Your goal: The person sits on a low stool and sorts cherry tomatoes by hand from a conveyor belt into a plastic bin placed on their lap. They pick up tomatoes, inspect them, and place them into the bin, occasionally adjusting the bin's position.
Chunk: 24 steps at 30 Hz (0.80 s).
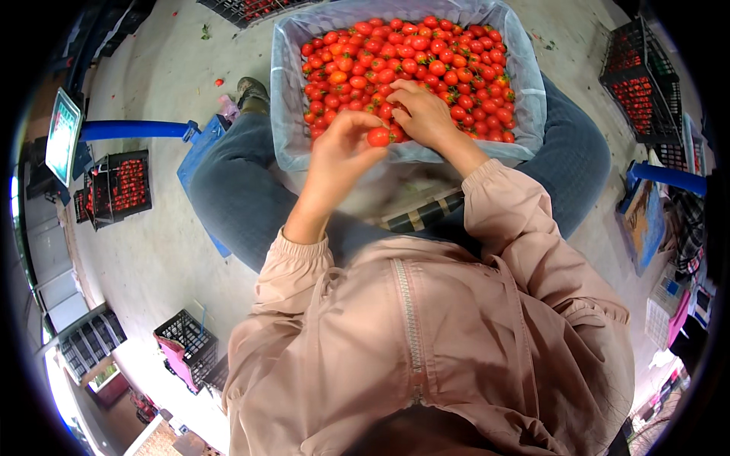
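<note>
Between my legs stands a crate lined with a pale translucent plastic liner [530,114], heaped with small red cherry tomatoes [410,51]. Some of them carry green calyxes. Just above the near side of the heap, my left hand [345,139] pinches one red tomato [378,137] between thumb and fingers. To its right, my right hand [425,114] reaches over the liner's near rim, palm down, with bent fingers among the tomatoes. Its fingertips are partly hidden, so any tomato in its grasp cannot be made out.
A blue platform scale [137,131] with a lit display [63,137] stands at left. Black plastic crates of tomatoes sit at left [122,185], right [639,85] and ahead [248,8]. Another black crate [191,342] lies behind left. A second blue scale [644,222] is at right.
</note>
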### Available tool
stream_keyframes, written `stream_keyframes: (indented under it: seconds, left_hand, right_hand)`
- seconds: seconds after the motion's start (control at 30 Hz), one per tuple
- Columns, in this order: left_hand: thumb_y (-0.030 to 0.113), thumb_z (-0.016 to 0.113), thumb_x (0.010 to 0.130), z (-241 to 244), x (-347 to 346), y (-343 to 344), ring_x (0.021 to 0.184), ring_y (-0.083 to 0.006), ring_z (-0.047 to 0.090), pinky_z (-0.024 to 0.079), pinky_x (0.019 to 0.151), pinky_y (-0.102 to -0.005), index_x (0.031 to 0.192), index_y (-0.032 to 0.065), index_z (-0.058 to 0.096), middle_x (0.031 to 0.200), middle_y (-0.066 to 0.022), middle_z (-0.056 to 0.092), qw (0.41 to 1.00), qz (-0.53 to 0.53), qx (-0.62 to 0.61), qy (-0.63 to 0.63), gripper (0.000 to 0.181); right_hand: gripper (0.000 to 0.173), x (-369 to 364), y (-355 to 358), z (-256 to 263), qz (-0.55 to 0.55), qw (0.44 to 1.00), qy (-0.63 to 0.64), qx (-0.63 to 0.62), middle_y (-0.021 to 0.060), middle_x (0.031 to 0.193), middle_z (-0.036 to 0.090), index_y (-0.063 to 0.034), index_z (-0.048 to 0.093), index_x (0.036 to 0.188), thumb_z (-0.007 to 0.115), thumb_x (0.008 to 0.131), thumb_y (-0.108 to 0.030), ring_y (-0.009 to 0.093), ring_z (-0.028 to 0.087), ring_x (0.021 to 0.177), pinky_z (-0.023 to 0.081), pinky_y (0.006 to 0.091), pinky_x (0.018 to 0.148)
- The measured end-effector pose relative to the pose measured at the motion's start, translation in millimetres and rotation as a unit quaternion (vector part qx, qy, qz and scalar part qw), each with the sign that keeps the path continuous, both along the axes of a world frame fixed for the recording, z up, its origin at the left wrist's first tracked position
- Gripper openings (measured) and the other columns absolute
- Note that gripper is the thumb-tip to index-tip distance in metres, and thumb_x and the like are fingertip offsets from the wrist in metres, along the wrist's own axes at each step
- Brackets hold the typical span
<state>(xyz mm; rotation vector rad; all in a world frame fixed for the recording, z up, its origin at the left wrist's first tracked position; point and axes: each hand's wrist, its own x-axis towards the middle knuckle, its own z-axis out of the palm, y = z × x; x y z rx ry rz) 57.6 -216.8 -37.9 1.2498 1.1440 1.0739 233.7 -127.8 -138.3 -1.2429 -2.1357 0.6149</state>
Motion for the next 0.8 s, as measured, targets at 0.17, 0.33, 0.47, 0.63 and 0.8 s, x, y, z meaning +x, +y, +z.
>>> stream_keyframes:
  seconds: [0.17, 0.33, 0.47, 0.63, 0.8]
  left_hand:
    - [-0.002, 0.072, 0.085, -4.2, -6.9, -1.7, 0.095, -0.0079, 0.058, 0.048, 0.083, -0.0227, 0.115, -0.0001, 0.065, 0.107, -0.0016, 0.062, 0.994, 0.007, 0.062, 0.091, 0.031]
    - [0.002, 0.076, 0.080, 21.3, -12.7, -0.5, 0.090, -0.0134, 0.064, 0.051, 0.079, -0.0259, 0.109, 0.0017, 0.067, 0.102, -0.0072, 0.068, 0.973, 0.106, 0.126, 0.163, 0.030]
    - [-0.003, 0.079, 0.074, 71.5, -34.5, 17.1, 0.083, -0.0155, 0.065, 0.053, 0.075, -0.0275, 0.101, 0.0004, 0.069, 0.096, -0.0106, 0.071, 0.892, 0.231, 0.340, 0.189, 0.029]
    - [0.021, 0.073, 0.089, 191.3, -110.8, 188.0, 0.100, -0.0251, 0.066, 0.052, 0.086, -0.0307, 0.124, -0.0083, 0.054, 0.119, -0.0243, 0.062, 0.647, 0.332, 0.529, 0.438, 0.050]
    - [0.032, 0.074, 0.086, 194.2, -174.4, 262.1, 0.097, -0.0194, 0.066, 0.051, 0.085, -0.0297, 0.134, -0.0028, 0.054, 0.117, -0.0168, 0.066, 0.797, 0.352, 0.366, 0.327, 0.062]
  right_hand:
    - [0.019, -1.6, 1.1, 7.3, 0.017, 0.999, -0.001, -0.040, 0.0066, 0.125, 0.059, -0.0083, 0.066, 0.103, 0.063, 0.085, -0.014, 0.029, 0.060, 0.109, 0.051, 0.0420, 0.084]
    - [0.020, -2.0, -0.5, 0.3, 0.003, 0.999, 0.021, -0.029, 0.0085, 0.129, 0.059, -0.0089, 0.065, 0.104, 0.064, 0.084, -0.012, 0.031, 0.060, 0.111, 0.052, 0.0411, 0.086]
    - [0.020, -3.1, -1.5, 6.7, -0.004, 0.999, 0.016, -0.043, 0.0082, 0.127, 0.059, -0.0087, 0.065, 0.102, 0.064, 0.083, -0.013, 0.031, 0.061, 0.109, 0.052, 0.0411, 0.085]
    - [0.018, -0.2, 4.5, -2.2, -0.023, 1.000, 0.004, -0.010, 0.0080, 0.123, 0.061, -0.0077, 0.066, 0.100, 0.064, 0.082, -0.013, 0.031, 0.062, 0.105, 0.053, 0.0430, 0.081]
    - [0.019, -8.7, 1.2, 7.4, -0.007, 0.999, 0.027, -0.022, 0.0081, 0.119, 0.062, -0.0076, 0.065, 0.101, 0.063, 0.083, -0.011, 0.030, 0.063, 0.102, 0.053, 0.0434, 0.078]
